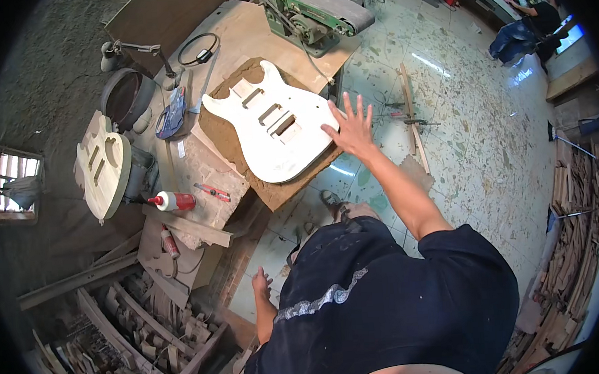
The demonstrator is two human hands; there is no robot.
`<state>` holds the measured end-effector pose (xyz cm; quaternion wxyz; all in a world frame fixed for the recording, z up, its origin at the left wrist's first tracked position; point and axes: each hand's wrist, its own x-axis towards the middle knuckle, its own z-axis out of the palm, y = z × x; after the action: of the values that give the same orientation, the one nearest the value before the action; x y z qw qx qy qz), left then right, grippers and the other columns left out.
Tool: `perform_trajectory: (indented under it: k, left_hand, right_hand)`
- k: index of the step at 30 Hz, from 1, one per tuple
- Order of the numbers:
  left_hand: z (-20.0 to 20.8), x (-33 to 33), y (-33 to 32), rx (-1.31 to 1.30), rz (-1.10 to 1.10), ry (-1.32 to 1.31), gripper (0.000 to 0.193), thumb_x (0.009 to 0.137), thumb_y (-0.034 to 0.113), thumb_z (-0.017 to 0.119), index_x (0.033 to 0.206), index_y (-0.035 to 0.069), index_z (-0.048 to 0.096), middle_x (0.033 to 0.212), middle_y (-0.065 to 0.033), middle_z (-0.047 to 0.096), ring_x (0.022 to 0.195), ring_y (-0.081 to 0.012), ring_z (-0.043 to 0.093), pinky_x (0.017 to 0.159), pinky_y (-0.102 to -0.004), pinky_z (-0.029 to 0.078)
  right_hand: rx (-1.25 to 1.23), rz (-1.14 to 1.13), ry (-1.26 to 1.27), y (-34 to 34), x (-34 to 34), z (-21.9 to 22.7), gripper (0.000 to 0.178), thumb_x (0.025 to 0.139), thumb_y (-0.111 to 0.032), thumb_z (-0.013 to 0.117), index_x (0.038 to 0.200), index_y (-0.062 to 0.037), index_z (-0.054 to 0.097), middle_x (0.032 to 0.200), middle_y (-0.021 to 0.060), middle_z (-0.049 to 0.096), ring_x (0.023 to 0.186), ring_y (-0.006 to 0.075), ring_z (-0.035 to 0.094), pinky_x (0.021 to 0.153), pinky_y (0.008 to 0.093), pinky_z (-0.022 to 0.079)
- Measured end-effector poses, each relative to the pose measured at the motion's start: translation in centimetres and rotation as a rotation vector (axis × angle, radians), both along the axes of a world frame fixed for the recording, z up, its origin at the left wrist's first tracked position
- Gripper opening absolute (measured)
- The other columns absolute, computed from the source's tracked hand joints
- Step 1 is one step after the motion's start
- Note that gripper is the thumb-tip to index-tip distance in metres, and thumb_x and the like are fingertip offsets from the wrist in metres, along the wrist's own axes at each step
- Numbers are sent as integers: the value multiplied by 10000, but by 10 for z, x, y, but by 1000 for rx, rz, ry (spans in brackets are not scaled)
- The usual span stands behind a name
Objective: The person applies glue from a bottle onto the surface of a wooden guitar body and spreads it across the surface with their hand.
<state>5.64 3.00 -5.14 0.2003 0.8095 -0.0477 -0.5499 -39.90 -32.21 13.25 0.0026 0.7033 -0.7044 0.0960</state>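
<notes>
A white electric guitar body point(256, 152) lies flat on a brown pad point(222, 133) at the corner of the workbench, its routed cavities facing up. At its right edge my right hand point(354, 129) is spread wide, the thumb and palm side against or just over the rim; exact contact is hard to tell. My left hand point(261, 284) hangs low beside my body, away from the bench, with loosely bent fingers and nothing in it.
A second, bare-wood guitar body point(126, 171) stands at the left. Near it are a red-and-white glue bottle point(175, 201) and a red utility knife point(212, 192). A green belt sander point(310, 22) sits behind. Wood scraps point(164, 325) fill the lower left. A person point(526, 29) sits far right.
</notes>
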Motion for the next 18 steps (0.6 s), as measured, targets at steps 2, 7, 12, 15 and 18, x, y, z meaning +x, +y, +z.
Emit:
perform_trajectory:
  k: [2, 7, 12, 15, 18]
  left_hand:
    - [-2, -3, 8, 8, 24, -7, 769, 960, 604, 538, 1482, 62, 386, 1384, -161, 581, 1124, -378, 638, 1012, -647, 346]
    - [20, -18, -10, 61, -149, -4, 742, 961, 596, 537, 1474, 77, 407, 1397, -161, 574, 1134, -368, 635, 991, -631, 355]
    - [7, -4, -28, -39, -84, -15, 723, 955, 590, 546, 1462, 87, 431, 1394, -146, 578, 1126, -351, 639, 946, -591, 377]
    - [9, -5, -42, -49, -90, -17, 729, 948, 599, 554, 1458, 91, 438, 1393, -142, 578, 1128, -347, 639, 938, -580, 377]
    - [16, -10, -52, -74, -95, -13, 743, 941, 612, 561, 1459, 94, 437, 1396, -143, 575, 1135, -352, 636, 953, -591, 369]
  right_hand:
    - [-36, 131, -76, 22, 18, 6, 708, 966, -731, 309, 1565, -356, 344, 1681, 122, 139, 1516, 492, 48, 1186, 680, 37]
    - [68, 361, -135, 81, 55, 2, 611, 978, -658, 424, 1533, -406, 391, 1675, 130, 155, 1513, 485, 82, 1183, 678, 79]
    - [-30, 223, -87, 66, 28, -8, 582, 986, -640, 419, 1528, -431, 386, 1679, 107, 145, 1509, 490, 86, 1166, 709, 80]
    - [-5, 164, -61, 48, 1, -11, 583, 987, -646, 406, 1528, -430, 387, 1683, 109, 131, 1514, 487, 70, 1168, 705, 68]
    - [-30, 118, -58, 32, -21, -12, 619, 975, -695, 348, 1517, -404, 422, 1674, 126, 165, 1518, 483, 62, 1175, 696, 38]
